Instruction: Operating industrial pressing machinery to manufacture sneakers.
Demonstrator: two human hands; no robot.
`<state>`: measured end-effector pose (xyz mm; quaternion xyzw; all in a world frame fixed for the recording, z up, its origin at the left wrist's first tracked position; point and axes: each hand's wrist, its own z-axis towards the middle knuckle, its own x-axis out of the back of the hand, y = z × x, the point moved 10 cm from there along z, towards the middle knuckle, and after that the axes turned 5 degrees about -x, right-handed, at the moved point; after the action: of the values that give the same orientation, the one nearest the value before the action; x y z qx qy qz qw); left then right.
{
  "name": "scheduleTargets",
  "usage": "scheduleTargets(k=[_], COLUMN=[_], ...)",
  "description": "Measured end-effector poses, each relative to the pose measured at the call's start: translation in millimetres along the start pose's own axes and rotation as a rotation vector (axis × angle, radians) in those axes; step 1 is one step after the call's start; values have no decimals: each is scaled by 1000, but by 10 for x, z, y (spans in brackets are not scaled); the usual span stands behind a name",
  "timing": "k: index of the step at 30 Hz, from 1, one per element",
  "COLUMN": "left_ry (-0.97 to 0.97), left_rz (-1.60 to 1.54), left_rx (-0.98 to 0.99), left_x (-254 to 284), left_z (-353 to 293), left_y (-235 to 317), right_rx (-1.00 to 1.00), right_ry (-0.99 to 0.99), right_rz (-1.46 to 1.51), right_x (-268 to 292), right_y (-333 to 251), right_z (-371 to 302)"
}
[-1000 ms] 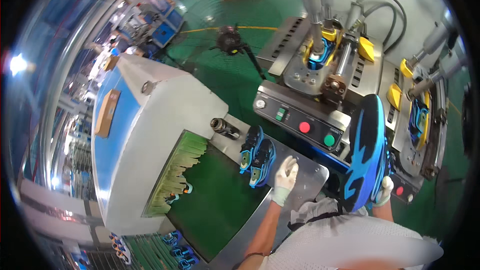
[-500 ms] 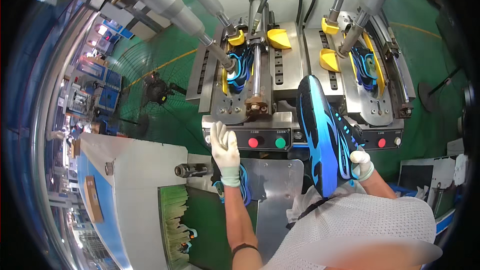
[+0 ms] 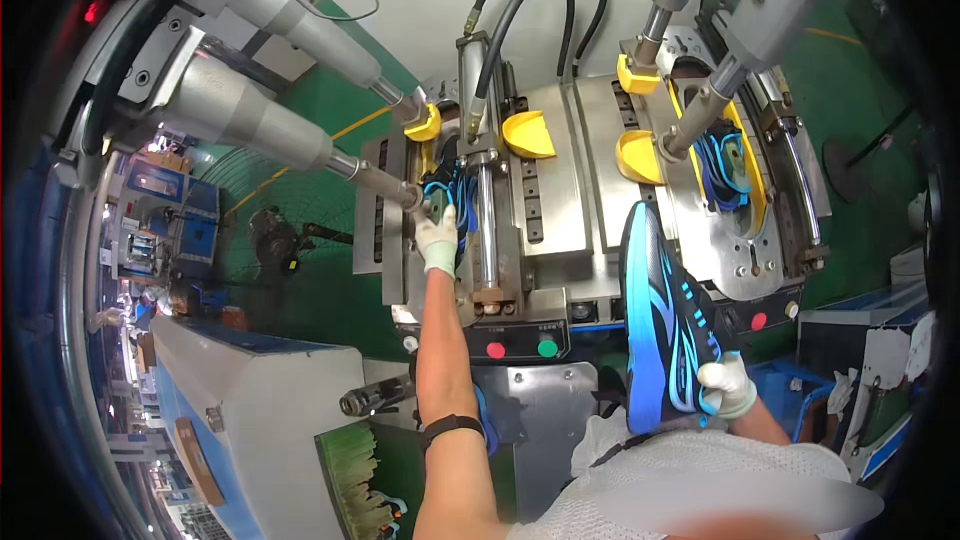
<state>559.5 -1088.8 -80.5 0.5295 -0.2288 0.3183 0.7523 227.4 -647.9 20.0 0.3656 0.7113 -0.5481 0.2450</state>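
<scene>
Shoe 1 (image 3: pixel 645 340): black upper, bright blue lines, thick sole shading from light blue to violet. Held in the right hand (image 3: pixel 728 387) near the heel end; toe points away from the body, sole side to the left.

Shoe 2 (image 3: pixel 464 202): black and blue, sits in the left station of the machine (image 3: pixel 560 180), partly hidden; left hand (image 3: pixel 437 240) at its near end, grip unclear.
</scene>
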Motion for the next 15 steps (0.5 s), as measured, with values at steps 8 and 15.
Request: scheduleTargets(k=[8,15], left_ry=[-93,123], left_rz=[-281,-480], left_rx=[236,188], left_x=[358,1890], left_z=[409,-1080], left_y=[-165,292], right_rx=[-101,-173], right_ry=[100,-31], right_rz=[4,-40], right_x=[-160,-1181], right_y=[24,251], right_z=[351,985])
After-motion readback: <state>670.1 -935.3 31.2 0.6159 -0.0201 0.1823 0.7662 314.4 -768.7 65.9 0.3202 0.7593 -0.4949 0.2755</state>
